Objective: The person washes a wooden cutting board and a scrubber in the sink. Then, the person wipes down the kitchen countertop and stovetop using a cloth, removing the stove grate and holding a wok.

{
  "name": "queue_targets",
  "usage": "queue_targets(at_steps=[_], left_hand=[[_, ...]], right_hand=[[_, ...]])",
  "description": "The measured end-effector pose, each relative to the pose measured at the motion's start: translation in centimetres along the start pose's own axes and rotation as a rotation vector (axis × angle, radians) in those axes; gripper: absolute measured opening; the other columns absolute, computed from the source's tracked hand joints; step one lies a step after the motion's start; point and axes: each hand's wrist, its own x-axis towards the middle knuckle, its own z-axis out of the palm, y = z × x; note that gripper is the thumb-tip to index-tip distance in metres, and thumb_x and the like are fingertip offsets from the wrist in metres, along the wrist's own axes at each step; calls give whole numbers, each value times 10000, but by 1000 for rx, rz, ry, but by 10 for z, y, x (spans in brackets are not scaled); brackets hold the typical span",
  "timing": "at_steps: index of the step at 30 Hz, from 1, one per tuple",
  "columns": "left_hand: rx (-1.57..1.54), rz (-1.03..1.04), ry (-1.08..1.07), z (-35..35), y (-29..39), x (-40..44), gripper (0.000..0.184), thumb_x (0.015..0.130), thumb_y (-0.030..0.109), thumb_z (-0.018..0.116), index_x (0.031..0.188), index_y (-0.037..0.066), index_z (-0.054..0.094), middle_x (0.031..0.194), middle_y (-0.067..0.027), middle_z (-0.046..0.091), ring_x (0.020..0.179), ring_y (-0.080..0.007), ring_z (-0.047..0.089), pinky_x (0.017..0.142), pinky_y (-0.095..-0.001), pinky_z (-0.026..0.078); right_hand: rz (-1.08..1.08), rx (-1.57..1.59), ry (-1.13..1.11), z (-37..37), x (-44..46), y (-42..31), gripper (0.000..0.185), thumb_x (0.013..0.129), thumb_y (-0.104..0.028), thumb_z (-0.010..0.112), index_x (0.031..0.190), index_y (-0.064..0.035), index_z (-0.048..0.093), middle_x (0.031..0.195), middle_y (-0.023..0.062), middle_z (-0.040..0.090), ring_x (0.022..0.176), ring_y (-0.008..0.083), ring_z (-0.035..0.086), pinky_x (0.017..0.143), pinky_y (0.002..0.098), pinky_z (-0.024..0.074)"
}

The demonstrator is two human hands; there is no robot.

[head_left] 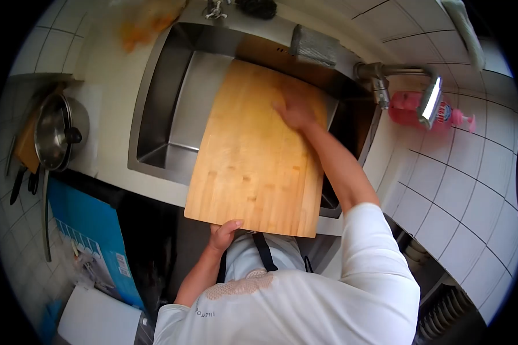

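A large wooden cutting board (247, 155) leans over the steel sink (202, 80), its far end inside the basin and its near edge out over the counter front. My left hand (225, 233) grips that near edge, thumb on top and the other fingers hidden underneath. On the upper right of the board's face lies my right hand (296, 109). Motion blurs its fingers, so I cannot tell whether they are spread or closed, or whether anything is in them.
A faucet (380, 86) and a pink pump bottle (406, 109) stand right of the sink. A grey mesh caddy (315, 45) sits at the sink's back rim. Left are a lidded metal pot (77, 123) and a blue box (86, 230). Blurred orange items (141, 34) lie at the back.
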Motion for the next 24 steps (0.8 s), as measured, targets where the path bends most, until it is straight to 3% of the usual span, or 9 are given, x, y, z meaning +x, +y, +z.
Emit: queue_targets(at_steps=[3, 5, 7, 10, 13, 16, 19, 22, 24], left_hand=[[-76, -51, -59, -10, -2, -4, 407, 714, -5, 535, 1117, -40, 492, 1044, -108, 576, 952, -211, 565, 840, -310, 448], [-22, -12, -73, -15, -8, 0, 407, 715, -3, 537, 1117, -39, 492, 1047, -106, 575, 955, -209, 563, 838, -308, 448], [32, 18, -72, -17, -6, -3, 406, 715, 0, 538, 1117, -39, 493, 1050, -103, 575, 958, -207, 561, 836, -307, 447], [-2, -29, -37, -13, -5, -1, 379, 717, 4, 540, 1093, -35, 514, 1042, -92, 576, 952, -201, 558, 831, -305, 447], [70, 19, -31, -8, -4, 2, 369, 710, 0, 541, 1078, -30, 526, 1024, -80, 577, 933, -192, 558, 823, -300, 445], [62, 17, -17, -16, -7, -5, 390, 699, -4, 544, 1087, -30, 521, 1019, -74, 575, 932, -191, 556, 822, -297, 445], [89, -15, -36, -20, -9, -1, 466, 670, -2, 546, 1132, -23, 483, 1059, -90, 563, 991, -219, 549, 871, -326, 428], [71, -42, -38, -17, -8, 1, 470, 671, -3, 545, 1136, -21, 478, 1059, -89, 562, 989, -217, 549, 870, -324, 429], [-65, -53, 32, -3, 0, 1, 417, 687, 6, 548, 1099, -41, 507, 1037, -92, 570, 946, -199, 555, 825, -303, 446]], right_hand=[[71, 92, 72, 2, 5, -15, 719, 824, -437, 505, 1353, -13, 266, 1408, 184, 256, 1313, 310, 219, 1087, 368, 155], [-107, 19, 28, 15, -50, -40, 737, 814, -428, 528, 1358, -14, 253, 1413, 184, 245, 1318, 309, 209, 1088, 377, 150], [-296, 34, -169, -4, -105, -98, 763, 820, -464, 501, 1388, -51, 202, 1437, 168, 200, 1335, 289, 181, 1092, 391, 125], [-378, -1, -129, 7, -62, -86, 740, 831, -457, 483, 1380, -37, 219, 1430, 171, 216, 1329, 284, 198, 1092, 389, 130], [-179, 68, 5, 13, 39, -63, 685, 845, -432, 469, 1350, -13, 271, 1411, 182, 249, 1307, 305, 235, 1086, 391, 153], [-246, -16, 46, 20, 28, -85, 689, 845, -432, 472, 1349, -9, 269, 1408, 184, 256, 1306, 312, 234, 1085, 394, 154], [-456, 76, -166, 14, -64, -148, 713, 843, -453, 468, 1373, -39, 232, 1441, 143, 201, 1341, 257, 165, 1099, 378, 118], [-587, -8, -167, 17, -30, -144, 710, 851, -459, 448, 1379, -44, 218, 1444, 130, 197, 1341, 250, 167, 1099, 372, 124], [-521, 31, -36, 26, 33, -121, 652, 861, -442, 430, 1343, -25, 295, 1406, 149, 278, 1306, 279, 243, 1081, 384, 174]])
